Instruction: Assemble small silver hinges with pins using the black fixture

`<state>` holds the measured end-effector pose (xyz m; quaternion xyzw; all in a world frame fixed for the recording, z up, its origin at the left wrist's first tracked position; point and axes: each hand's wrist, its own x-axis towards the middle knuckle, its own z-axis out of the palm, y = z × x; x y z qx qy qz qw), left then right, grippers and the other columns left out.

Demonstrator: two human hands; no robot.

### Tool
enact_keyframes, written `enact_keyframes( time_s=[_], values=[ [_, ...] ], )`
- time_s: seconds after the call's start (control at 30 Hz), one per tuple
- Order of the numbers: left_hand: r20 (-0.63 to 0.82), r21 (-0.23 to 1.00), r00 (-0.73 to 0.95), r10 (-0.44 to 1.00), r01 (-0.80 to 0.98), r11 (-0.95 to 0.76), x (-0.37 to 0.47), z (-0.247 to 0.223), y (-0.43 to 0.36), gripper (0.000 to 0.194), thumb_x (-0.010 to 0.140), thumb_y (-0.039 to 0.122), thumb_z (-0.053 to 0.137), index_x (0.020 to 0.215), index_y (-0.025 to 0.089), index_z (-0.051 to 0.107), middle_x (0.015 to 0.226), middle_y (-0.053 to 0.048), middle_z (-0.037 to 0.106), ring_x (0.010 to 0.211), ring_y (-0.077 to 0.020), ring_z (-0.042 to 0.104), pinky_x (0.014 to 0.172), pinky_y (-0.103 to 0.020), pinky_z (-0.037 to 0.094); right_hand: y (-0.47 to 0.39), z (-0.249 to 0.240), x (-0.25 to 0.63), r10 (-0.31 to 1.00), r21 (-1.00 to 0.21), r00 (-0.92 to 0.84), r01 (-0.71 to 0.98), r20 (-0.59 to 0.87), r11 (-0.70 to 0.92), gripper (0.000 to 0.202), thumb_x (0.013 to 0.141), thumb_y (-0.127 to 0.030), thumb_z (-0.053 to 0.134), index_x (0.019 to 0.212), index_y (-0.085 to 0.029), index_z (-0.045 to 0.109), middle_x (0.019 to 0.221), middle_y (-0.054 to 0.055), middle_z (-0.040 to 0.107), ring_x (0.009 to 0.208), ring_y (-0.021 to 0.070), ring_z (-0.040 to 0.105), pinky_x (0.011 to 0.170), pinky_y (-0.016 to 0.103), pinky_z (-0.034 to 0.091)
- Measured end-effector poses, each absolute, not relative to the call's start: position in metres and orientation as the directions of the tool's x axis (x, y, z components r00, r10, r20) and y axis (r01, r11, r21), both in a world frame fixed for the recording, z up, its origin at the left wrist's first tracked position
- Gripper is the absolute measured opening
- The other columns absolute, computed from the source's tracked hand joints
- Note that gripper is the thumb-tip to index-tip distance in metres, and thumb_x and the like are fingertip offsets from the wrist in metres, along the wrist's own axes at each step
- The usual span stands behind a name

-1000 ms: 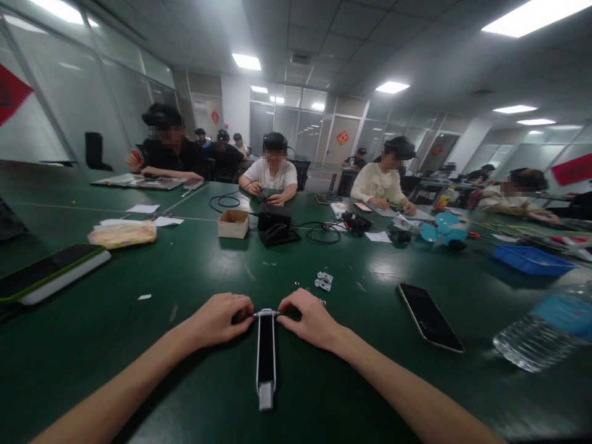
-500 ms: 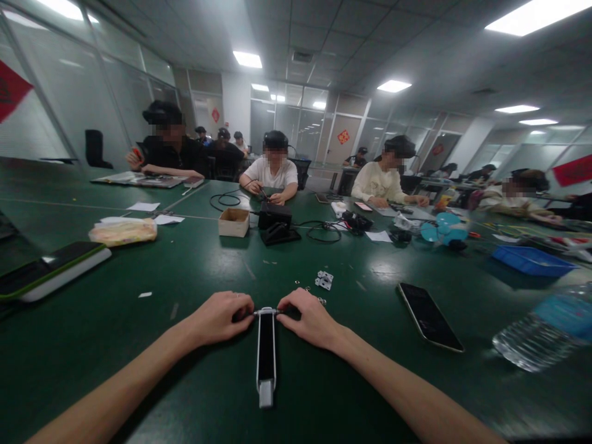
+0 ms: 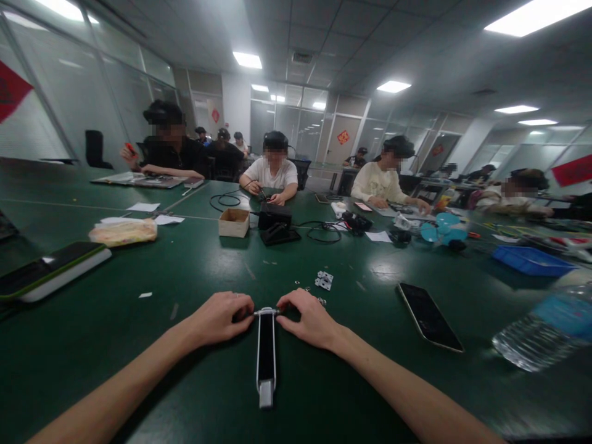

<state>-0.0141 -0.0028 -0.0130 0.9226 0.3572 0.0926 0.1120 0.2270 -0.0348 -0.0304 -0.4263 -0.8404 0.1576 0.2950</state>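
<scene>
On the green table before me lies a long, narrow piece [image 3: 266,351] with a white frame, a black middle and a silver block at its near end. A thin metal rod [image 3: 265,312] crosses its far end. My left hand [image 3: 229,316] pinches the rod's left tip between thumb and fingers. The right tip is held the same way by my right hand [image 3: 306,317]. The fingertips partly cover both rod ends. Just beyond my right hand are a small grey metal bracket [image 3: 324,280] and several tiny rings or nuts [image 3: 322,301].
To the right lie a phone [image 3: 430,316] and a water bottle [image 3: 543,330], with a blue tray [image 3: 531,260] behind. A small box [image 3: 234,223] and a black stand [image 3: 277,225] are ahead. A green-edged case [image 3: 55,271] is at left. Co-workers sit across the table.
My hands, the rod and the long piece stay in place. Across the table, co-workers' hands have shifted slightly.
</scene>
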Motion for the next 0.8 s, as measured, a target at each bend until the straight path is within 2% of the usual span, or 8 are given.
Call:
enact_keyframes(
  time_s=[0.8],
  values=[
    [0.101, 0.291, 0.732, 0.674, 0.626, -0.723, -0.0142, -0.0134, -0.0026, 0.017, 0.087, 0.03, 0.048, 0.088, 0.02, 0.061, 0.071, 0.0, 0.061, 0.065, -0.0154, 0.057, 0.061, -0.025, 0.039, -0.0345, -0.029, 0.2224, 0.787, -0.49, -0.486, 0.616, 0.38, 0.617, 0.008, 0.084, -0.02, 0.066, 0.091, -0.017, 0.066, 0.088, 0.003, 0.067, 0.085, 0.0162, 0.058, 0.078, 0.03, 0.045]
  ],
)
